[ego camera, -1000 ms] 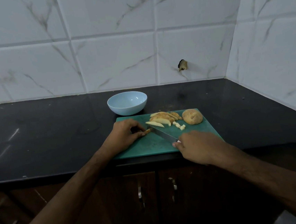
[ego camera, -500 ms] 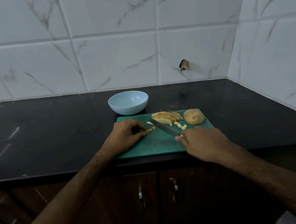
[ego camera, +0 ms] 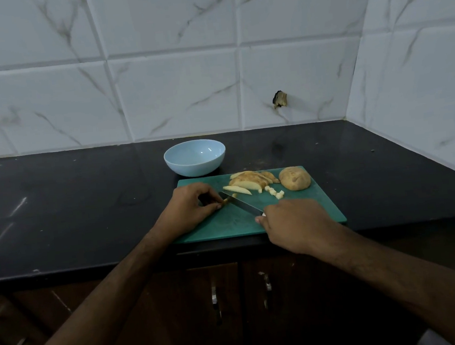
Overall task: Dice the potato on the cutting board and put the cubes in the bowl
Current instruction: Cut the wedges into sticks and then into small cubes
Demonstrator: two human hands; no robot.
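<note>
Glossy black counter (ego camera: pixel 84 202) | left hand (ego camera: pixel 188 206) pinches potato strip (ego camera: pixel 225 200) | right hand (ego camera: pixel 295 221) grips steel knife (ego camera: pixel 240 203)

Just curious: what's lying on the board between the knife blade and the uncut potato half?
In the head view, potato wedges and a few small cubes lie between the knife and the potato half.

left hand (ego camera: pixel 189 208) on potato strip (ego camera: pixel 225 201), right hand (ego camera: pixel 295 222) gripping knife (ego camera: pixel 240 203)

I see a green cutting board (ego camera: pixel 302 209) at the counter's front edge. On its far side lie a skin-on potato half (ego camera: pixel 295 178), a pile of pale wedges (ego camera: pixel 252 181) and a few small cubes (ego camera: pixel 274 191). A pale blue bowl (ego camera: pixel 195 158) sits just behind the board.
</note>
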